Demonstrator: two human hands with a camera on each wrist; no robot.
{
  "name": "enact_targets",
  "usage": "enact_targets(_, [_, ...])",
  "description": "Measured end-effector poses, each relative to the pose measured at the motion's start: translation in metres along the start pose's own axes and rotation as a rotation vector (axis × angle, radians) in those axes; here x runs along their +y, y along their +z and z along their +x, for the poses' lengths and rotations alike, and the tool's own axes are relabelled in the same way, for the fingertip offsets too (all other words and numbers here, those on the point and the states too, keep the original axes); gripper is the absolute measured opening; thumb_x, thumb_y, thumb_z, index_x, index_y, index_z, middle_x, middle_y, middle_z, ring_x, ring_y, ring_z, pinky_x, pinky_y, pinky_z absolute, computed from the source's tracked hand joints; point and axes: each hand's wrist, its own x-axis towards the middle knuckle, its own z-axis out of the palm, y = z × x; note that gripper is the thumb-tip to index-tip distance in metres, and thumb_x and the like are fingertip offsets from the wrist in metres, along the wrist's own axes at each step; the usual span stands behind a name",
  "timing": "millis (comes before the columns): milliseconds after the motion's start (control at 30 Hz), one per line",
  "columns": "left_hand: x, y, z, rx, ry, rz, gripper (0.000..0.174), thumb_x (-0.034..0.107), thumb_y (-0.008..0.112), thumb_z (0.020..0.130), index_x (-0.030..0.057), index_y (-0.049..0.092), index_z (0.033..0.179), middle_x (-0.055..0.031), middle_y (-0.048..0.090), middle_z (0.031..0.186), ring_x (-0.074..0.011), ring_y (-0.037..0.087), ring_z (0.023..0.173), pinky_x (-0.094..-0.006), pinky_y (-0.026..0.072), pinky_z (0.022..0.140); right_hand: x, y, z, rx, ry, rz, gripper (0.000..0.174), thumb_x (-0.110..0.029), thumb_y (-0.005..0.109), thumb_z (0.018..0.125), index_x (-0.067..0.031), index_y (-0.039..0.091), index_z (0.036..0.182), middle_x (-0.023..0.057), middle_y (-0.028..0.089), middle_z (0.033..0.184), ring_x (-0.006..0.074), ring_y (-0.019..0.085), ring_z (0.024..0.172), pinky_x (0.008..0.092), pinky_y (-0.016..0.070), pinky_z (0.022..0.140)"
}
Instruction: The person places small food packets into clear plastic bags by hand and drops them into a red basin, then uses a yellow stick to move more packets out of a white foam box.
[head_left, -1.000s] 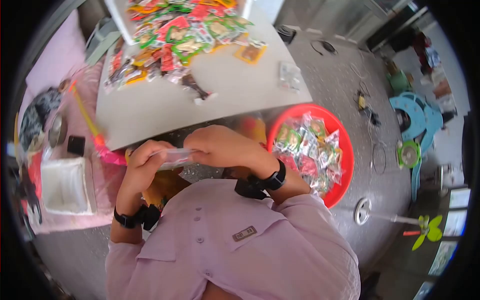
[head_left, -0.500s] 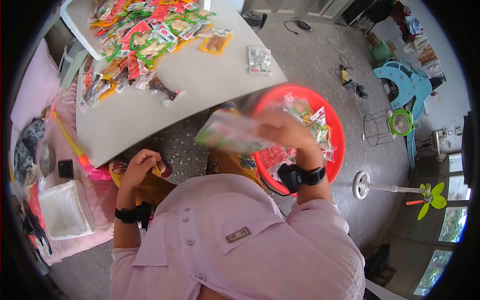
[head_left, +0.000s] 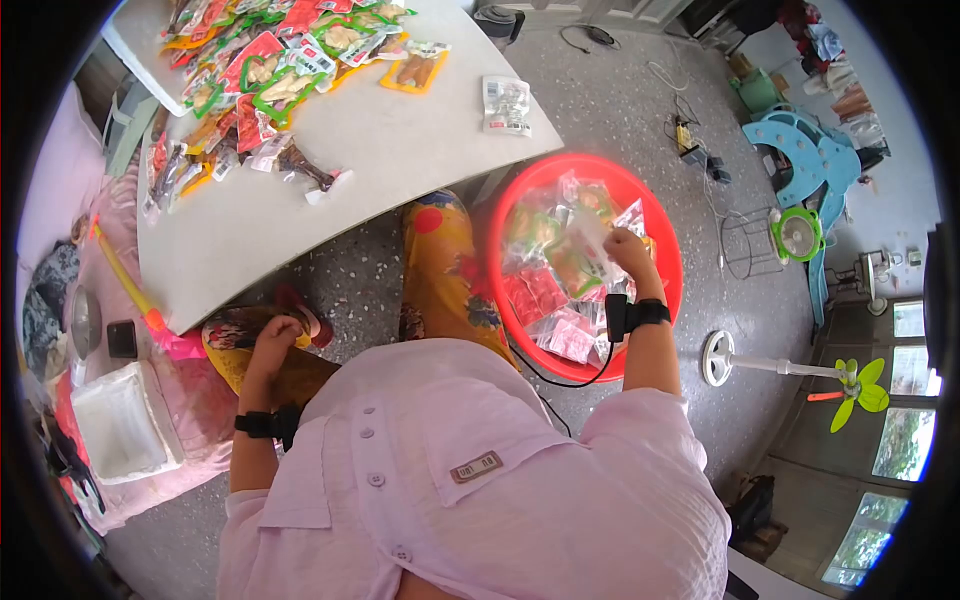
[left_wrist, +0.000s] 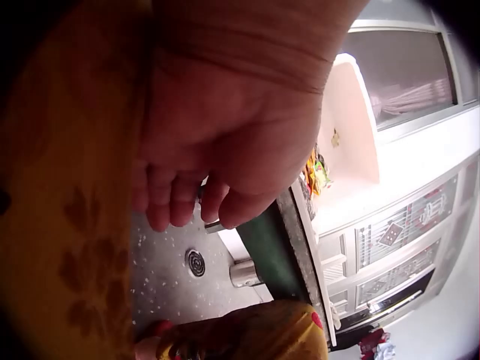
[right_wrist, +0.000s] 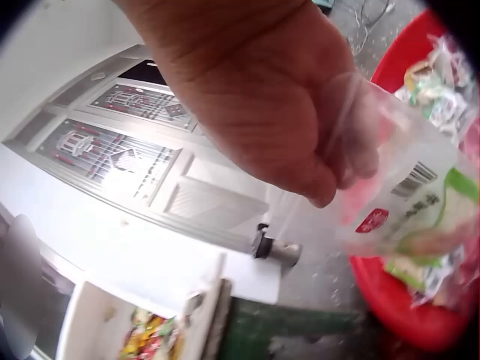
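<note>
My right hand (head_left: 625, 248) is over the red basin (head_left: 575, 160) on the floor at my right. It grips a clear plastic bag of snack packets (right_wrist: 405, 202) by its top; a barcode and a red label show through the bag. The bag (head_left: 592, 232) hangs just above several similar filled bags lying in the basin. My left hand (head_left: 278, 335) rests on my knee in yellow patterned trousers (head_left: 440, 270). In the left wrist view its fingers (left_wrist: 180, 202) hang loosely curled and hold nothing.
A low grey table (head_left: 400, 150) stands ahead with a heap of colourful snack packets (head_left: 270, 70) and one packet apart (head_left: 505, 103). A white box (head_left: 120, 420) sits on pink bedding at left. Cables, a small green fan (head_left: 795, 235) and a stand (head_left: 720, 358) lie right.
Both hands held the bag at my chest. The left hand let go and dropped to the knee; the right hand carried the bag rightward and down over the red basin.
</note>
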Motion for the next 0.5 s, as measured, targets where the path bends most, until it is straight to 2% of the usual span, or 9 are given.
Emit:
enact_targets(100, [-0.001,-0.003,0.000,0.022,-0.020,-0.044,0.012,0.014,0.051,0.079,0.0044,0.054,0.086,0.0002,0.052,0.076,-0.0083,0.046,0.070,-0.0207,0.0383,0.064,0.019,-0.005,0.008,0.249,-0.032,-0.153,0.017,-0.019,0.055,0.069,-0.0034,0.055,0.074,0.0110,0.057,0.068,0.0197,0.056,0.067,0.0322,0.0434,0.060])
enact_targets(133, [-0.001,-0.004,0.000,0.039,-0.037,-0.078,0.012,0.014,0.050,0.080,0.0045,0.054,0.086,-0.0001,0.053,0.077,-0.0086,0.047,0.071,-0.0211,0.0387,0.065,0.029,-0.006,0.017,0.273,-0.018,-0.117,0.015,-0.020,0.052,0.071,-0.0054,0.055,0.075,0.0143,0.058,0.072,0.0258,0.057,0.072,0.0372,0.0437,0.063])
enact_targets(233, [-0.002,-0.005,-0.001,0.055,-0.058,-0.112,0.014,0.016,0.050,0.080,0.0043,0.053,0.087,-0.0010,0.054,0.079,-0.0093,0.048,0.072,-0.0217,0.0396,0.067,0.039,-0.007,0.025,0.449,-0.071,-0.284,0.018,-0.020,0.049,0.074,-0.0038,0.054,0.074,0.0167,0.058,0.074,0.0306,0.057,0.073,0.0401,0.0434,0.062])
enact_targets(267, [-0.003,-0.006,-0.001,0.052,-0.060,-0.112,0.014,0.016,0.049,0.081,0.0042,0.053,0.088,-0.0012,0.054,0.079,-0.0095,0.048,0.073,-0.0218,0.0398,0.068,0.047,-0.003,0.029,0.432,-0.072,-0.399,0.015,-0.016,0.046,0.074,-0.0030,0.054,0.075,0.0188,0.058,0.074,0.0336,0.056,0.073,0.0423,0.0435,0.062])
enact_targets(367, [-0.002,-0.006,-0.002,0.049,-0.055,-0.130,0.015,0.017,0.049,0.081,0.0038,0.052,0.088,-0.0013,0.054,0.081,-0.0095,0.049,0.074,-0.0218,0.0399,0.068,0.054,0.022,0.016,0.314,0.000,-0.608,0.016,-0.015,0.042,0.075,-0.0040,0.053,0.079,0.0193,0.058,0.080,0.0345,0.056,0.078,0.0425,0.0447,0.068])
enact_targets(500, [0.007,-0.008,-0.007,0.027,-0.061,-0.117,0.016,0.019,0.051,0.082,0.0046,0.051,0.088,-0.0020,0.053,0.083,-0.0100,0.050,0.081,-0.0225,0.0409,0.074,0.109,0.094,0.007,0.030,0.112,-0.518,0.019,-0.014,0.045,0.072,-0.0058,0.057,0.084,0.0190,0.058,0.086,0.0356,0.055,0.083,0.0424,0.0441,0.072])
